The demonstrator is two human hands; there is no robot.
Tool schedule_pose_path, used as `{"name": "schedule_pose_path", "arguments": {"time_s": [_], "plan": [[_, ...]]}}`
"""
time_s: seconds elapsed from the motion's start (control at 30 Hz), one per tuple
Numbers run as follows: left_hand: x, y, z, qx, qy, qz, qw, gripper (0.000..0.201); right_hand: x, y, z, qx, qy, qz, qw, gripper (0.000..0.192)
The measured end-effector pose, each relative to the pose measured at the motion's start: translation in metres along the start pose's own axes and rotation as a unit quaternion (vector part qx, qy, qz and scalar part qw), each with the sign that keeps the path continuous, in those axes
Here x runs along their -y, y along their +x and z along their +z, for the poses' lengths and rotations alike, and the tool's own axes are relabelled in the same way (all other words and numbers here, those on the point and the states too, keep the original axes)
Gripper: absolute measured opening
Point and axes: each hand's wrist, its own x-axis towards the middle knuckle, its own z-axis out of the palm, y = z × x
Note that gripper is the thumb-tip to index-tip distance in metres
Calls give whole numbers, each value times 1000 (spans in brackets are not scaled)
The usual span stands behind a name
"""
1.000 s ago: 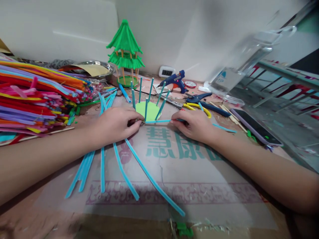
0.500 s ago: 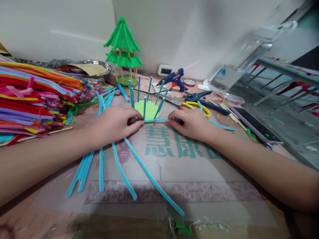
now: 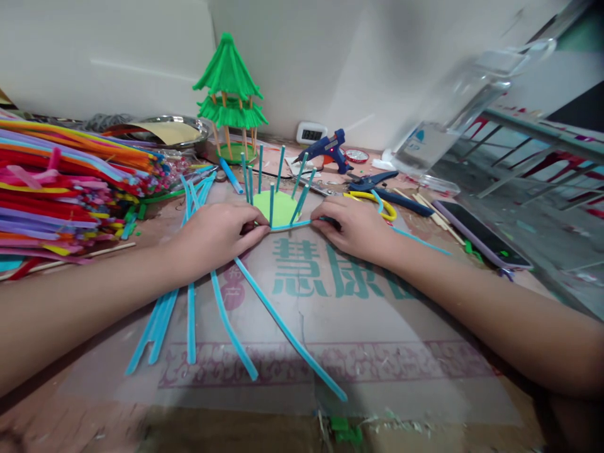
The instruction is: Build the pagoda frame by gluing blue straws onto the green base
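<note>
A blue pipe cleaner (image 3: 291,225) runs along the near edge of a light green disc (image 3: 278,206). My left hand (image 3: 221,236) pinches it at the disc's near left, by the foot of an upright stick (image 3: 271,204). Farther right, my right hand (image 3: 346,226) pinches the same pipe cleaner, whose free end trails out to the right beyond the hand. Several blue-green sticks stand up around the disc's rim. Loose blue pipe cleaners (image 3: 283,324) lie under and in front of my left hand and forearm.
A green two-tiered pavilion model (image 3: 229,94) stands behind the disc. Bundled coloured pipe cleaners (image 3: 61,195) fill the left. At the back are a glue gun (image 3: 328,151) and a timer (image 3: 311,133); pliers (image 3: 375,181), yellow-handled scissors (image 3: 389,211), a phone (image 3: 481,233) and a clear container (image 3: 429,148) lie rightward.
My right hand has bent the pipe cleaner slightly upward and closer along the disc's near right edge. My left hand keeps its pinch. The whole view has shifted slightly.
</note>
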Motion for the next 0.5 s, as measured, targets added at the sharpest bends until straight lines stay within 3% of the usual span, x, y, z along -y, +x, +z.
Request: {"name": "schedule_pose_path", "arguments": {"time_s": [0.17,0.5], "plan": [[1,0,0,-5,-7,5,1000,28,-3,7,3,-15,29,22,999,11],[-2,0,-1,7,-1,-5,1000,31,-11,21,3,-4,5,-1,1000,13]]}}
